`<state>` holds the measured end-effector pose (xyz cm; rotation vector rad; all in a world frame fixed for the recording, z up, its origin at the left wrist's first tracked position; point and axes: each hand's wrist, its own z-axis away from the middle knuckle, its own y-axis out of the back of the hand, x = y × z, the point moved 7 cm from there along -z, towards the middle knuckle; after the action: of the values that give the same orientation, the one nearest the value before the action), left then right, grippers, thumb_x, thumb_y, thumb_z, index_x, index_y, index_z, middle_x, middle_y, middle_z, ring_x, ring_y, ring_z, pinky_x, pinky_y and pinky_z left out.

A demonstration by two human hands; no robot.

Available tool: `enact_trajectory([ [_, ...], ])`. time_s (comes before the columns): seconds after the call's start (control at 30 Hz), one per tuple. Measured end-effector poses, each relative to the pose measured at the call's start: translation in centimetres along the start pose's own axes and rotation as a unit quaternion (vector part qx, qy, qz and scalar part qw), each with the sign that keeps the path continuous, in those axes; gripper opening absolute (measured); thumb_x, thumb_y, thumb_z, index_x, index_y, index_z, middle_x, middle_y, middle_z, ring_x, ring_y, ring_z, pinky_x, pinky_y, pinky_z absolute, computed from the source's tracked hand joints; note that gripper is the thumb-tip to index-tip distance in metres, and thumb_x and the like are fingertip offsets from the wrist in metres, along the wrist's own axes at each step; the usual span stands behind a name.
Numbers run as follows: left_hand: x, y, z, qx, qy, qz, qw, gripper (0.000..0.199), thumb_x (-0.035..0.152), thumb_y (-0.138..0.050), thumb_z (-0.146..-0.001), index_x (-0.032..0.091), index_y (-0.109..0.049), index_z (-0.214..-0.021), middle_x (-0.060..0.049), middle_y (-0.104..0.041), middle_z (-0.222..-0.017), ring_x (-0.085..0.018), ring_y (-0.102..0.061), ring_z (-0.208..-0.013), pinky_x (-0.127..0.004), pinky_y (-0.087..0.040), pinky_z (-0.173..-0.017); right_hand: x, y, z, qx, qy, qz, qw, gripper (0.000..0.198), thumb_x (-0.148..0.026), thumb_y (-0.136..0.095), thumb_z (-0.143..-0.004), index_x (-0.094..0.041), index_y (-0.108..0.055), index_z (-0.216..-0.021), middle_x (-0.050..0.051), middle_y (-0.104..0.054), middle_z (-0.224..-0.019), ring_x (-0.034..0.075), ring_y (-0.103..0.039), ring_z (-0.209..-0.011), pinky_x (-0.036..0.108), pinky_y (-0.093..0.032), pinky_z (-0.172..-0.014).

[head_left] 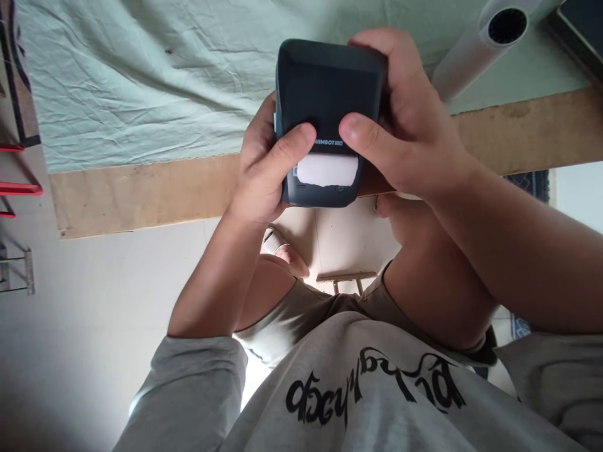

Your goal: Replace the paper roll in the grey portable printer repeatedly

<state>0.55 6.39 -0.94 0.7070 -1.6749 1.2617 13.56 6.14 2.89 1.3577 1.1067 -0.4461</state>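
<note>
Over the bare wooden edge of the table (141,196), which is spread with a rumpled pale green cloth (117,81), I have a boxy label printer (330,91), near-black and matte, with rounded corners. My right hand (414,122) and left hand (264,166) are closed around its two sides, gripping it between them with the thumbs on its face. Out of its casing comes a short strip of white paper (327,170) with a ragged end, just below the pale NIIMBOT lettering (330,142), and a small light-blue piece (275,122) shows on its left flank.

One head-worn view, forward and steeply down, near the dark device (330,94).
</note>
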Motion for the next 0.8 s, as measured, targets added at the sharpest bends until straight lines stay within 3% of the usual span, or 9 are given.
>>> enact_trajectory([
  [0.1,-0.10,0.19,-0.06,0.014,-0.009,0.006,1.000,0.030,0.040,-0.064,-0.079,0.017,-0.059,-0.097,-0.008,-0.055,-0.085,-0.016,-0.055,-0.074,-0.027,-0.044,-0.063,-0.24,0.03,0.01,0.008,0.017,-0.014,1.000,0.066,-0.048,-0.045,-0.086,-0.003,-0.031,-0.132,0.005,-0.048,-0.116,0.005,-0.049,-0.100,0.020,-0.045,-0.094],
  [0.23,-0.28,0.26,-0.14,-0.001,-0.013,-0.003,1.000,0.034,0.040,-0.063,-0.079,0.016,-0.057,-0.102,-0.007,-0.055,-0.085,-0.016,-0.054,-0.074,-0.026,-0.045,-0.061,-0.37,0.25,0.28,0.030,0.037,0.006,0.999,0.067,-0.048,-0.045,-0.087,-0.002,-0.031,-0.133,0.005,-0.043,-0.126,0.004,-0.048,-0.108,0.017,-0.043,-0.099],
  [0.37,-0.12,0.38,-0.15,-0.010,-0.015,-0.028,0.999,0.042,0.049,-0.064,-0.075,0.017,-0.057,-0.101,-0.008,-0.058,-0.089,-0.018,-0.056,-0.076,-0.028,-0.047,-0.062,0.21,0.15,0.38,0.031,0.013,0.026,0.999,0.066,-0.050,-0.043,-0.087,-0.005,-0.031,-0.134,0.003,-0.046,-0.122,0.002,-0.050,-0.100,0.016,-0.045,-0.093],
  [0.47,-0.22,0.13,-0.07,-0.013,0.013,-0.044,0.999,0.037,0.042,-0.068,-0.074,0.018,-0.058,-0.099,-0.007,-0.059,-0.088,-0.018,-0.057,-0.076,-0.028,-0.047,-0.062,0.40,0.12,0.33,0.024,0.006,0.022,0.999,0.067,-0.050,-0.042,-0.086,-0.005,-0.031,-0.133,0.003,-0.047,-0.118,0.002,-0.049,-0.095,0.016,-0.046,-0.091],
  [0.63,0.43,-0.11,-0.33,0.001,-0.023,-0.056,0.998,0.034,0.046,-0.063,-0.080,0.017,-0.060,-0.098,-0.006,-0.059,-0.083,-0.017,-0.058,-0.073,-0.028,-0.045,-0.056,0.28,0.22,0.21,0.004,0.020,0.005,1.000,0.069,-0.051,-0.041,-0.086,-0.002,-0.029,-0.134,0.000,-0.046,-0.115,0.000,-0.048,-0.097,0.015,-0.043,-0.094],
  [0.73,0.24,-0.37,-0.48,-0.011,-0.019,-0.066,0.998,0.055,0.058,-0.076,-0.065,0.016,-0.060,-0.097,-0.005,-0.060,-0.084,-0.021,-0.062,-0.087,-0.028,-0.051,-0.059,0.38,0.25,0.24,-0.002,0.025,0.020,0.999,0.075,-0.054,-0.036,-0.086,0.001,-0.029,-0.136,-0.001,-0.046,-0.117,-0.001,-0.046,-0.108,0.011,-0.036,-0.103],
  [0.8,0.03,0.31,-0.27,0.051,-0.006,-0.057,0.997,0.051,0.051,-0.078,-0.067,0.012,-0.060,-0.095,-0.003,-0.060,-0.089,-0.024,-0.059,-0.110,-0.027,-0.058,-0.075,0.57,0.32,0.25,0.001,0.014,0.059,0.998,0.080,-0.061,-0.027,-0.085,0.002,-0.033,-0.134,-0.001,-0.046,-0.114,-0.002,-0.047,-0.109,0.010,-0.032,-0.105],
])
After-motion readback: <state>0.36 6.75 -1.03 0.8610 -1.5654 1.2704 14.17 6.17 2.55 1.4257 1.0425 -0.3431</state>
